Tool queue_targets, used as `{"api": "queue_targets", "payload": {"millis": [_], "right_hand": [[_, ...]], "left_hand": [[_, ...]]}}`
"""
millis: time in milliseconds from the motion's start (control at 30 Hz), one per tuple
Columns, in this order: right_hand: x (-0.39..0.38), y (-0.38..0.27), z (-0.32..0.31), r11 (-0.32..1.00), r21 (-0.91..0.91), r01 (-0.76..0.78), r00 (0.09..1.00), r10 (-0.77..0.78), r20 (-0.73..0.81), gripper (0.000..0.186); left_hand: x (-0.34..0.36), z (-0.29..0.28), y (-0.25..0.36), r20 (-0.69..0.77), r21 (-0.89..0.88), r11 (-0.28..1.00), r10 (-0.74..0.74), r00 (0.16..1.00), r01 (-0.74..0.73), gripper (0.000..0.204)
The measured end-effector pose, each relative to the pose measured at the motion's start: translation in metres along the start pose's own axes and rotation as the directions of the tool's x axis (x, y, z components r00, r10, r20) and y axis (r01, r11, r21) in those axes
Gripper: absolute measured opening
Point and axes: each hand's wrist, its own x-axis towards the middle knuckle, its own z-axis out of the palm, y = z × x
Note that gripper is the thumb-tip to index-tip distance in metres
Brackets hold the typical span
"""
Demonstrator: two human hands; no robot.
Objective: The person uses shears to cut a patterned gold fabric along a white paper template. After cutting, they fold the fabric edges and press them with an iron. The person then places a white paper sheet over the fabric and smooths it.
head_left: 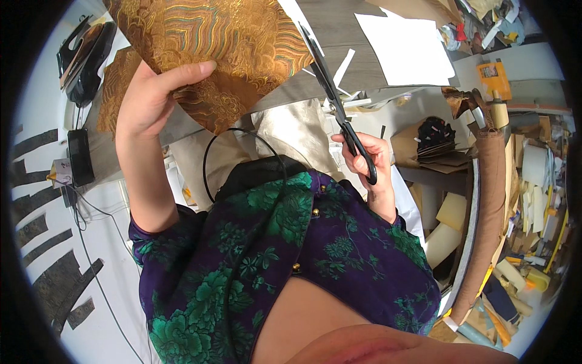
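Note:
My left hand (154, 97) grips a gold brocade piece (242, 42) with wavy patterns, thumb on top, raised over the top of the grey wooden table (364, 73). My right hand (367, 156) holds the handles of long black scissors (339, 112), which point up and away, their blades beside the brocade's right edge; I cannot tell whether they touch it. A second gold brocade piece (115, 85) lies on the table behind my left hand. Thin white strips (344, 67) lie right of the blades, near a stack of white sheets (403, 48).
Black items (85, 73), a black device (80, 156) and cables are at the left. A black cord (209, 158) loops below the brocade, before pale cushions (294, 133). At the right stand a brown roll (488, 218), cardboard, an orange packet (493, 76) and piled paper scraps (533, 188).

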Motion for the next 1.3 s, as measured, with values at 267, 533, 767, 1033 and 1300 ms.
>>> {"api": "queue_targets", "payload": {"millis": [267, 533, 767, 1033, 1300], "right_hand": [[0.0003, -0.0049, 0.0023, 0.999, 0.025, -0.020, 0.999, 0.020, 0.025, 0.051], [0.0001, -0.0049, 0.0017, 1.000, 0.010, -0.011, 0.999, 0.010, 0.031, 0.051], [0.0004, -0.0054, 0.0083, 0.998, -0.051, -0.028, 0.998, 0.025, -0.065, 0.074], [-0.0015, -0.0039, 0.0055, 0.999, -0.047, 0.002, 0.998, -0.005, -0.061, 0.074], [-0.0022, -0.0044, 0.0070, 0.999, -0.053, -0.005, 0.998, 0.002, -0.068, 0.072]], "left_hand": [[0.0016, -0.0047, 0.0004, -0.006, -0.012, 1.000, 0.004, 1.000, -0.004, 0.040], [0.0046, -0.0082, 0.0024, -0.008, 0.016, 1.000, -0.002, 1.000, 0.002, 0.048], [0.0054, -0.0061, 0.0028, 0.001, -0.006, 1.000, 0.001, 1.000, -0.001, 0.042], [0.0058, -0.0082, 0.0025, -0.011, -0.012, 1.000, -0.005, 1.000, 0.005, 0.043], [0.0046, -0.0056, 0.0056, -0.005, 0.004, 0.999, -0.040, 0.999, 0.040, 0.049]]}}
